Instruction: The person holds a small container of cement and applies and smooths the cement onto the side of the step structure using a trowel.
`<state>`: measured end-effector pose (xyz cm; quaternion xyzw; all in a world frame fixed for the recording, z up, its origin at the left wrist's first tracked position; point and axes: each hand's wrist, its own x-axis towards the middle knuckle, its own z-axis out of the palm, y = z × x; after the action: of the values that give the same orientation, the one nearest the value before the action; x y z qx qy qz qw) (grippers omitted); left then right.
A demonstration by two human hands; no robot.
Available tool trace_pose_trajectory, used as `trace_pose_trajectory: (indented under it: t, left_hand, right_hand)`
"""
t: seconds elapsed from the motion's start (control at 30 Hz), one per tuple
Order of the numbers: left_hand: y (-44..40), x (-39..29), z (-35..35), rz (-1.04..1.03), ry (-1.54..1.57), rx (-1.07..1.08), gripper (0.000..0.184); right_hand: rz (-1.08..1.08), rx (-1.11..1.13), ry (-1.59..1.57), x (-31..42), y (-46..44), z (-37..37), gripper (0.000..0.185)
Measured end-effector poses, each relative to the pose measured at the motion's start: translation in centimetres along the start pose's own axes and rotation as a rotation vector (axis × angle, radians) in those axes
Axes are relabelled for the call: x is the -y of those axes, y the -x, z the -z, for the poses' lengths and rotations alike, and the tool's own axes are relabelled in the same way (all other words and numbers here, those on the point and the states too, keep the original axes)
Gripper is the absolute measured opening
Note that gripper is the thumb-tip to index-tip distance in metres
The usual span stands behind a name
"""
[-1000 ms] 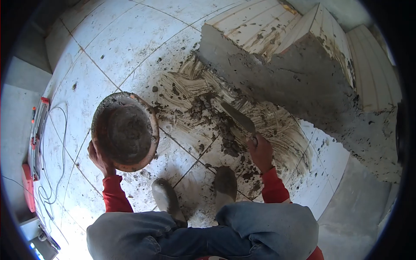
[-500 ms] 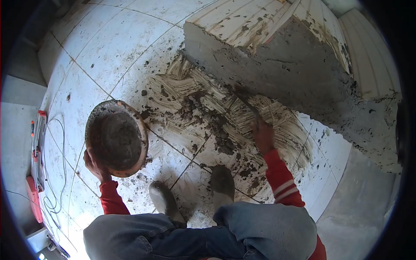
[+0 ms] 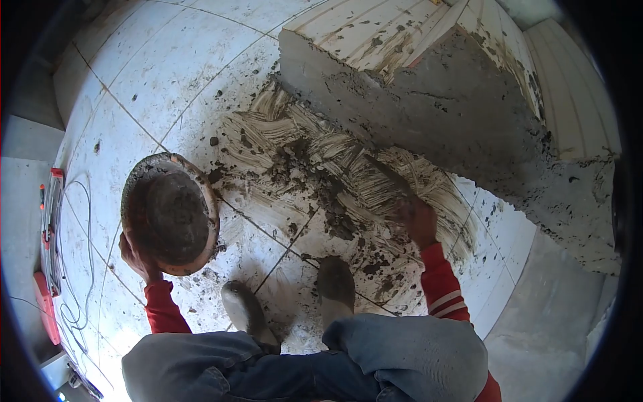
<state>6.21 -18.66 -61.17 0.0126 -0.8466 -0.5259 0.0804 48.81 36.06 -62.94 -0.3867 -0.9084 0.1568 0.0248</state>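
Observation:
My left hand (image 3: 138, 260) is closed on the near left rim of a round mortar basin (image 3: 209, 201). The basin tilts on the floor, its inside coated with grey mortar. My right hand (image 3: 418, 220) is wrapped round the handle of a trowel (image 3: 390, 175), its blade low over the smeared floor and pointing to the far left. Dark mortar crumbs (image 3: 333, 194) lie left of the blade, among streaked mortar smears. The handle is mostly hidden by my fingers.
A step (image 3: 402, 107) with a grey mortared face and pale tiled top stands far right. My boots (image 3: 336, 280) are on the tiled floor (image 3: 194, 60). At the left lie a red-ended tool (image 3: 50, 234), a red object (image 3: 45, 305) and a looped cable (image 3: 84, 315).
My right hand and the trowel have come slightly toward me and to the right, away from the step. My left hand stays on the basin rim. The view has shifted a little.

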Motion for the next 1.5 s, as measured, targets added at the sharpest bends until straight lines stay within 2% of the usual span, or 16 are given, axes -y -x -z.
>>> trace_pose_trajectory:
  t: [0.07,0.13,0.17,0.27,0.37,0.43,0.53,0.67,0.93,0.97,1.03,1.17,1.23,1.27,1.33,1.5]
  left_hand:
    - [0.2,0.0,-0.2,0.017,0.042,-0.017,0.055]
    - [0.1,0.4,-0.2,0.004,0.044,-0.019,0.054]
    - [0.1,0.5,-0.1,-0.012,0.043,-0.019,0.053]
    - [0.1,0.5,-0.2,-0.012,0.031,-0.034,0.052]
    - [0.0,0.9,0.0,-0.059,-0.009,-0.038,0.051]
    - [-0.5,2.1,0.5,-0.059,-0.041,-0.027,0.051]
    - [-0.4,1.8,0.4,-0.054,-0.052,-0.013,0.05]
    - [-0.2,1.0,0.0,-0.058,-0.037,-0.031,0.049]
    - [0.2,0.1,0.0,-0.026,-0.045,-0.045,0.049]
    - [0.0,0.4,0.1,-0.035,-0.045,-0.042,0.049]
    - [0.0,0.2,0.0,-0.039,-0.042,-0.045,0.049]
    - [0.0,0.4,0.0,-0.031,0.003,-0.032,0.051]
    - [-0.1,0.8,-0.1,-0.041,0.012,-0.038,0.051]
    - [-0.1,0.9,-0.2,-0.051,0.003,-0.049,0.05]
    - [-0.2,1.1,0.0,-0.057,-0.01,-0.062,0.05]
    - [-0.2,1.3,0.1,-0.023,-0.013,-0.052,0.049]
  right_hand:
    - [-0.025,0.037,0.032,-2.7,-0.5,0.7,0.031]
    - [0.117,-0.011,0.035,-4.2,-2.0,0.4,0.029]
    - [0.12,-0.009,0.035,-4.3,-2.9,-0.2,0.029]
    - [0.152,-0.047,0.002,-2.4,-5.7,-1.8,0.031]
    - [0.153,0.013,0.011,1.2,-8.1,-2.7,0.034]
    - [0.056,0.039,-0.027,2.7,-9.0,-3.1,0.035]
    - [0.057,-0.021,-0.189,3.8,-9.5,-2.7,0.038]
    - [0.027,0.016,-0.25,4.4,-9.8,-0.8,0.039]
    - [-0.084,-0.032,-0.526,8.6,-7.8,3.3,0.035]
    - [-0.081,-0.026,-0.522,8.5,-7.5,3.3,0.035]
    - [0.097,-0.175,-0.44,8.0,-7.1,3.2,0.035]
    - [0.114,-0.157,-0.5,9.0,-6.1,1.2,0.035]
    - [0.145,-0.055,-0.32,9.5,-6.3,-0.3,0.032]
    - [0.155,-0.053,-0.317,9.7,-6.6,-1.2,0.032]
    - [0.121,-0.045,-0.083,10.1,-7.2,-3.0,0.036]
    - [0.095,-0.129,-0.144,11.3,-11.8,-3.4,0.041]
